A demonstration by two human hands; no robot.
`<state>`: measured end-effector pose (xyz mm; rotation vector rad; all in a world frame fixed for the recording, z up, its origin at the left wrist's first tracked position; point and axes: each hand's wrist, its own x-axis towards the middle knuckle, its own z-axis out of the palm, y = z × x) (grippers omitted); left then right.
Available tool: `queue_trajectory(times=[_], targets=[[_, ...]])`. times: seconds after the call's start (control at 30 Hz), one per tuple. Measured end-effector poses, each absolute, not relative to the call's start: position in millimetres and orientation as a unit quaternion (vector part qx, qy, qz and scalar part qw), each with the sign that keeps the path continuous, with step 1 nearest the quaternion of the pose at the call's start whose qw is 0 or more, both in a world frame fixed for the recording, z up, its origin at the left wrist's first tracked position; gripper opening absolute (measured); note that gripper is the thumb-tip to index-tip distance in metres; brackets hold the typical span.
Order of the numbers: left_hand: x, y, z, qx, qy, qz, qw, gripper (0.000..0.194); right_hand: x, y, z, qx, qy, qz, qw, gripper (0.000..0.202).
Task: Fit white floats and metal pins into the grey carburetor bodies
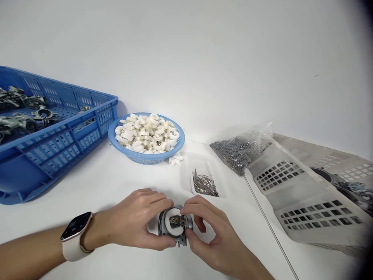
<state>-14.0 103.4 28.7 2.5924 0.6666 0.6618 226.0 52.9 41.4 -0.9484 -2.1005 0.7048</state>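
Note:
A grey metal carburetor body stands on the white table between my hands, its open bowl side facing up. Inside it lies a white C-shaped float, with brass parts showing in the middle. My left hand, with a watch on the wrist, grips the carburetor's left side between thumb and fingers. My right hand is at the right side, thumb and index fingertip pressed near the float's hinge end; whether a small pin is between them is hidden.
A blue basket heaped with white floats stands behind my hands. Beside it is a white tray of thin metal pins. A blue crate of carburetor bodies fills the left. At right are a plastic bag of small dark parts and a pale crate.

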Motion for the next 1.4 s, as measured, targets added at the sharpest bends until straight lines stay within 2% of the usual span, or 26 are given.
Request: queue_trajectory(times=[0.43,0.53,0.63,0.77,0.87,1.07,1.4], targets=[[-14.9,103.8,29.8,0.919,0.246,0.223,0.21,0.042,225.4,51.7,44.5,-0.369,-0.831,0.217,0.355,0.051],[-14.9,104.0,30.2,0.914,0.256,0.217,0.228,0.049,225.8,50.9,43.5,-0.377,-0.834,0.189,0.355,0.053],[-16.3,104.9,30.8,0.908,0.255,0.231,0.241,0.054,226.7,49.4,40.9,-0.386,-0.839,0.187,0.334,0.067],[-18.9,107.5,29.6,0.903,0.239,0.275,0.229,0.047,226.0,48.7,36.8,-0.402,-0.844,0.203,0.293,0.095],[-19.9,108.1,27.2,0.901,0.241,0.29,0.211,0.042,224.4,49.4,35.4,-0.409,-0.844,0.201,0.283,0.104],[-19.6,105.4,26.1,0.904,0.252,0.291,0.187,0.031,223.8,49.3,35.2,-0.399,-0.845,0.205,0.291,0.098],[-18.4,104.4,26.0,0.906,0.256,0.297,0.162,0.028,225.5,50.0,31.3,-0.392,-0.847,0.213,0.288,0.087]])
